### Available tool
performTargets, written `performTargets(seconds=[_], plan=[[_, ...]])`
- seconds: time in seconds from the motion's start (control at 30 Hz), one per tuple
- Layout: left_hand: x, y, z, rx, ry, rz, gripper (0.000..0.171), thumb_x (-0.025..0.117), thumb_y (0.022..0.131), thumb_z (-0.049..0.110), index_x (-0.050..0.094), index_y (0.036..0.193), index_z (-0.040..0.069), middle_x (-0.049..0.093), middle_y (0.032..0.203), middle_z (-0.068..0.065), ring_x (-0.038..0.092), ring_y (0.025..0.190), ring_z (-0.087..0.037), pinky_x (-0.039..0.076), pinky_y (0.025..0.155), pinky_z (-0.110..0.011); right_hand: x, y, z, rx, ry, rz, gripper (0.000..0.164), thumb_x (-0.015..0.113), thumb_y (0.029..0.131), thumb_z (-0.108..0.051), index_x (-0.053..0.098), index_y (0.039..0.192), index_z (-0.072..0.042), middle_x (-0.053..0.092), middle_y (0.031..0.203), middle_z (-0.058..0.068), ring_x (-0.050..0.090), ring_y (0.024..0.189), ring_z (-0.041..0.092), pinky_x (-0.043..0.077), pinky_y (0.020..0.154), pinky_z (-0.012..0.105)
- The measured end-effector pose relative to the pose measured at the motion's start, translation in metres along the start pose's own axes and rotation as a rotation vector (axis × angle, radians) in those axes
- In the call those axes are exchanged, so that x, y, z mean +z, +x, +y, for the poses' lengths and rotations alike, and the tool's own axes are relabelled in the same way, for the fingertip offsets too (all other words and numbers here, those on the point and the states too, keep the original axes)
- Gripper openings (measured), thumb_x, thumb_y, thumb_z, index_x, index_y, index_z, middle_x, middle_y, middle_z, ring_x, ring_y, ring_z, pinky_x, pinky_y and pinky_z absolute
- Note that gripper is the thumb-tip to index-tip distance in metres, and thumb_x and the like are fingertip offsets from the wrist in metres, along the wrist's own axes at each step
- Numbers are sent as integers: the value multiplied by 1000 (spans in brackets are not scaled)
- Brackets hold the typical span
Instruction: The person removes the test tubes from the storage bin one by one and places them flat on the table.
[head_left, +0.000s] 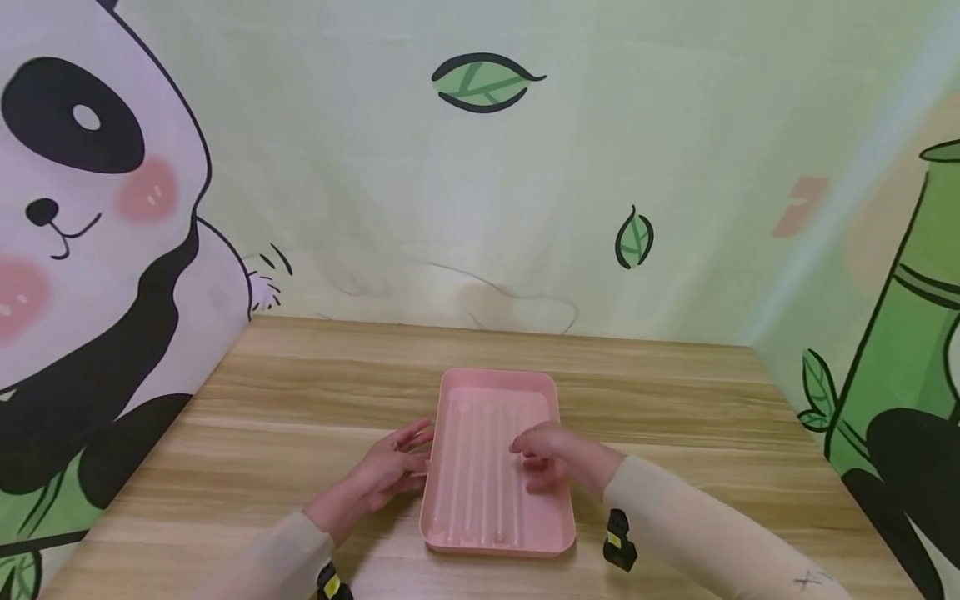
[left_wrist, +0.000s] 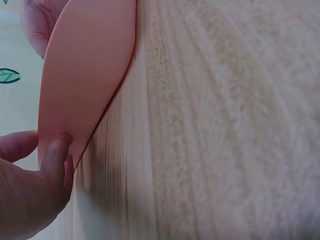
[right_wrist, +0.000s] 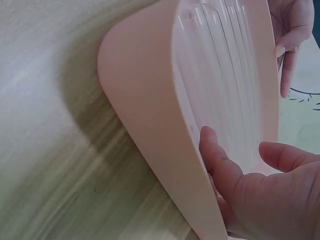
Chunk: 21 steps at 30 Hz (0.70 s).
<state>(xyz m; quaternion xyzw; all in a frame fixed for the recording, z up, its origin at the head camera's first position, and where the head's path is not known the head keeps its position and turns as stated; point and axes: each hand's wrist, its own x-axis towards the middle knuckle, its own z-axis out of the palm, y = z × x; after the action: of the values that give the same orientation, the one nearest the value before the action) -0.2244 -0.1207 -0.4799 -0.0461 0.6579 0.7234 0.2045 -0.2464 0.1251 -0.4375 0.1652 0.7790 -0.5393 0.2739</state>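
Pink tray (head_left: 547,525) lay flat on the wood-grain surface (head_left: 285,433), midway between the two hands, its long sides running away from the person.

Left to right: a printed panda (head_left: 168,283) filled the backdrop at far left. Next, the left hand (head_left: 386,471) was at the tray's left wall, fingers extended and spread; the left wrist view showed a fingertip against the outer wall. Grip on this side: released, touching only, nothing grasped.

Inside the tray, clear tubes (head_left: 500,500) lay side by side lengthwise, mostly toward the left wall; the exact count was hard to tell through the clear material. A bare strip of tray floor ran along the right.

The right hand (head_left: 558,454) reached over the right wall, fingers loosely bent near the rightmost tube, thumb and forefinger apart in the right wrist view. Grip: released, nothing seen between the digits; contact with a tube could not be confirmed. At far right, a printed bamboo stalk (head_left: 873,367).

Handling judgement: light left-hand contact seemed enough to steady the tray without sliding it. Entry from the bare strip looked best, with one tube pinched across its barrel; smooth, round tubes seemed liable to roll if nudged.
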Motion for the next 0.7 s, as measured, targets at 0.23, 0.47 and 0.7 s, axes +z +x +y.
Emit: performTargets(seconds=[0.23, 0.47, 0.7], plan=[[0, -1, -1, 1, -1, 2, 75, 51, 92, -16, 28, 160, 3, 32, 164, -28, 40, 147, -46, 59, 85, -31, 1, 4, 6, 7, 69, 0, 20, 58, 97, -4, 56, 114, 7, 52, 93, 9, 52, 83, 18, 63, 72, 31], [1, -3, -2, 16, 0, -15, 76, 51, 91, -16, 26, 161, 2, 30, 164, -29, 37, 148, -47, 58, 85, -31, 4, 4, 12, -14, 151, 21, 34, 58, 97, 0, 53, 129, 10, 53, 82, 5, 53, 77, 15, 63, 68, 31], [2, -4, -1, 20, 8, -5, 76, 50, 90, -15, 26, 161, 2, 30, 164, -29, 38, 148, -47, 57, 82, -29, 5, 4, 12, -22, 186, 47, 38, 59, 97, 3, 52, 133, 10, 51, 81, 6, 52, 77, 15, 61, 59, 29]])
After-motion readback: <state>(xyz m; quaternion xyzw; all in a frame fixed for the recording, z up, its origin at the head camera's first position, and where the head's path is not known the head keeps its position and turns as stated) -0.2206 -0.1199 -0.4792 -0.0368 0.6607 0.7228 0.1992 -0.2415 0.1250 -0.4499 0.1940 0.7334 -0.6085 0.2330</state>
